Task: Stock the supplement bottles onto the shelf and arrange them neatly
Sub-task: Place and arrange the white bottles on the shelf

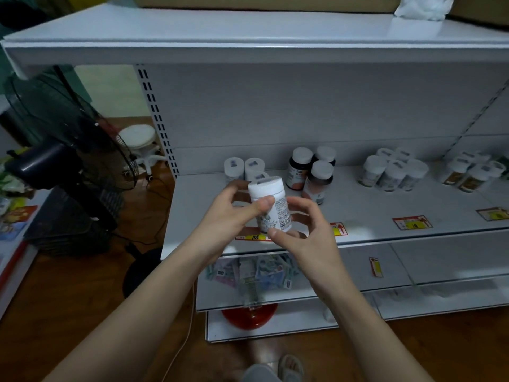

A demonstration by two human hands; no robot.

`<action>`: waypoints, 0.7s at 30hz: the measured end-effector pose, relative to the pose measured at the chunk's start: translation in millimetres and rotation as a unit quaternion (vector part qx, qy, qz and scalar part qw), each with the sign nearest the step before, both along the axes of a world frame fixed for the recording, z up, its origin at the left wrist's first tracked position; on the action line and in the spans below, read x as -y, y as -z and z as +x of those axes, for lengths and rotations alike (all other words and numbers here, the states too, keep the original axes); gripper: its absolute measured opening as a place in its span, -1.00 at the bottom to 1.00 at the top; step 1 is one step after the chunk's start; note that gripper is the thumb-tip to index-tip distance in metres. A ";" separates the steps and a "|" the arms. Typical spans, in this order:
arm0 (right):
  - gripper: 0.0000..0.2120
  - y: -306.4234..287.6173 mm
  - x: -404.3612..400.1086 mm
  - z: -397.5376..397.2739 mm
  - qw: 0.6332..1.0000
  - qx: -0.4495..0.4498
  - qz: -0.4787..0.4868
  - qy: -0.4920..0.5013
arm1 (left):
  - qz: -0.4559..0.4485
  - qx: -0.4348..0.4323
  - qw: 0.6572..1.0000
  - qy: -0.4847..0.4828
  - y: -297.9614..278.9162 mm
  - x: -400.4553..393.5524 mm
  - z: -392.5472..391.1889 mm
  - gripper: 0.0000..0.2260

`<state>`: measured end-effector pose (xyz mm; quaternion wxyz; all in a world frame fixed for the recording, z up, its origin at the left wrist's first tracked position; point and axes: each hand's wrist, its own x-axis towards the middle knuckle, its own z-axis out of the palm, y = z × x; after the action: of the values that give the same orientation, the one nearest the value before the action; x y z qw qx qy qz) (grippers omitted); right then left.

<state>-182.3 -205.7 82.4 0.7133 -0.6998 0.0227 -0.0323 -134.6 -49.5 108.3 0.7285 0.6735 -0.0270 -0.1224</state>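
Both my hands hold one white supplement bottle [271, 205] upright above the front edge of the white shelf [371, 213]. My left hand [231, 213] grips it from the left with the thumb across its label. My right hand [305, 230] pinches its lower right side. Behind it stand white bottles [243, 168], partly hidden by my fingers. Three dark bottles with white caps [311, 172] stand to the right of them. Further right are a cluster of white bottles [392, 172] and a group with orange labels [468, 173].
A black standing fan [71, 150] is left of the shelf unit. A lower shelf holds flat packets [253, 274], and a red round thing [249, 317] sits below. Price tags [411, 222] line the shelf front. A white stool [140, 142] stands behind the fan.
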 end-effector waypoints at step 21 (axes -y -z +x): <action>-0.44 -7.7 32.3 7.1 0.999 0.018 -0.025 0.036 | 0.012 -0.027 0.999 0.025 -11.2 44.6 7.8 -0.60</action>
<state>-175.2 -238.1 90.1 0.6944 -0.7153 0.0340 -0.0706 -126.8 -94.0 119.5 0.7173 0.6780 -0.0230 -0.1591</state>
